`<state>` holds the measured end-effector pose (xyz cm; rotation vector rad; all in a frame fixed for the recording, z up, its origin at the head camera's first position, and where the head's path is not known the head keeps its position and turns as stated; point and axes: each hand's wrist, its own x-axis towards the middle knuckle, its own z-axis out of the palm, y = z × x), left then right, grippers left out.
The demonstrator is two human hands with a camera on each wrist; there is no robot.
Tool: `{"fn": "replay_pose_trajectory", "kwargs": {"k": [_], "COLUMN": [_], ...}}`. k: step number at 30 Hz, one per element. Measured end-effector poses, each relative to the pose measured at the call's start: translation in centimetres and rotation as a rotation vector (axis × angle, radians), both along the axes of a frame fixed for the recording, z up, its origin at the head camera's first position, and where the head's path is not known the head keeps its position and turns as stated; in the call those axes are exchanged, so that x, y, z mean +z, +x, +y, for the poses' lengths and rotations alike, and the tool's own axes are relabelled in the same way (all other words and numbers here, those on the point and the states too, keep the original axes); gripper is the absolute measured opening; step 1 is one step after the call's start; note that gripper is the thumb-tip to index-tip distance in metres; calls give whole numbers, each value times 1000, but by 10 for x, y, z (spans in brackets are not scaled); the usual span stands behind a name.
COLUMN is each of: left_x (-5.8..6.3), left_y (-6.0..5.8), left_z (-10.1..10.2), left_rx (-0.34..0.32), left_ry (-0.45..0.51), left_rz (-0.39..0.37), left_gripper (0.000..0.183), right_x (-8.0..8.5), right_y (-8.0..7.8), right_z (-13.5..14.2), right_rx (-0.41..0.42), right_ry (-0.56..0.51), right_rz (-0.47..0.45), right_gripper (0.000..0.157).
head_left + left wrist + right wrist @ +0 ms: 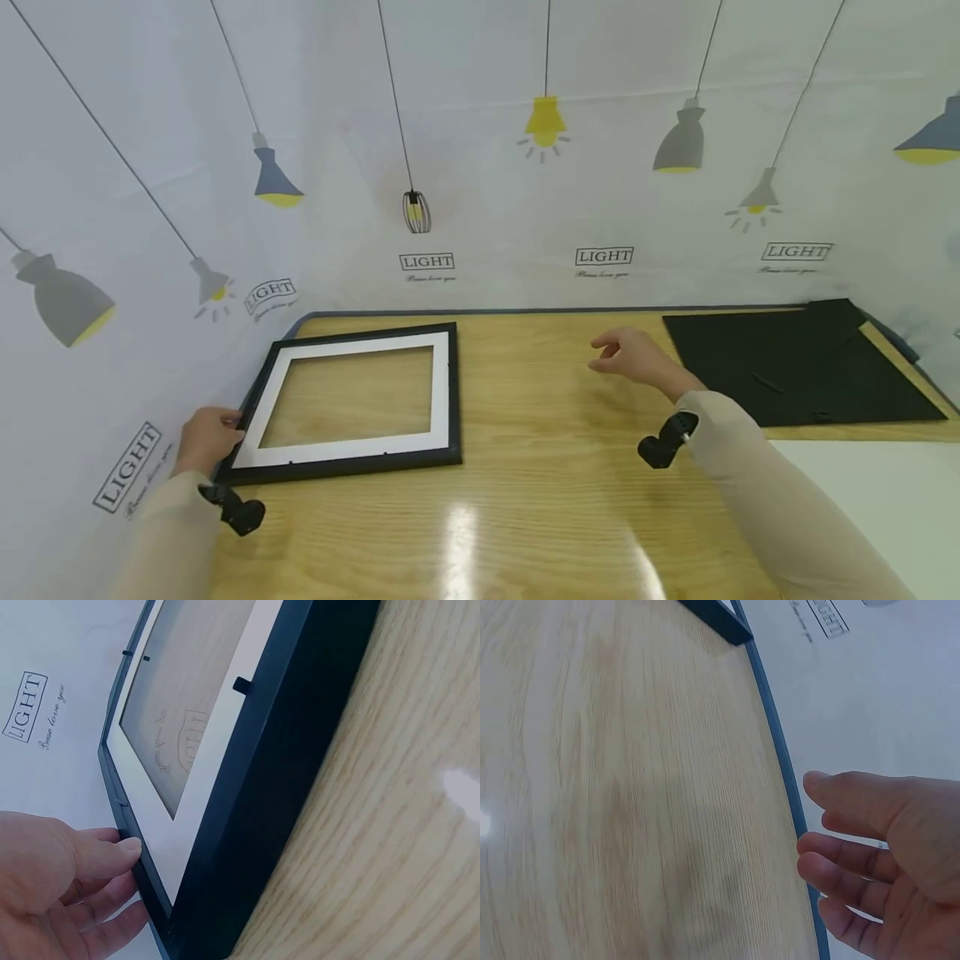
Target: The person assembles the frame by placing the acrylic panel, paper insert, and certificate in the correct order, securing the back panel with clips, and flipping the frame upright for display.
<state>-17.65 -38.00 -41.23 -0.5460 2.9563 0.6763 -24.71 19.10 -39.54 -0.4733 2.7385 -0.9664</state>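
Frame (345, 468) rect., blk; wht mat (341, 449); woodgrain tbl (525, 417).

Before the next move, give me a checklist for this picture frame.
1. Left grip on picture frame: ok, pinching its edge.
2. Right grip free: ok, above the wooden table, holding nothing.
3. White mat inside picture frame: ok, visible along all four sides.
4. Black backing board fitted: not ok, lying apart at right.
5. Clear pane present: cannot tell; reflected lettering could come from pane or table.
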Motion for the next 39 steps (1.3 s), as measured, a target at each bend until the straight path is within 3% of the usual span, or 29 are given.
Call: {"fn": "replay_pose_trajectory", "kwargs": {"k": [14,27,39], "left_x": [-2,2,-4], "left_y": [5,10,12], "left_z": [-9,-10,-12], "left_rx": [50,83,112], "left_ry": [-14,-16,-4], "left_rz": [-7,-11,-23], "left_gripper": [35,34,35], "right_x": [-9,-3,-2], "right_y": [9,23,41], "right_z": [67,127,186], "right_rx": [-86,-173,-242], "right_ry": [40,71,173], "right_rz": [-9,-64,-100], "right_gripper": [50,59,70]}}
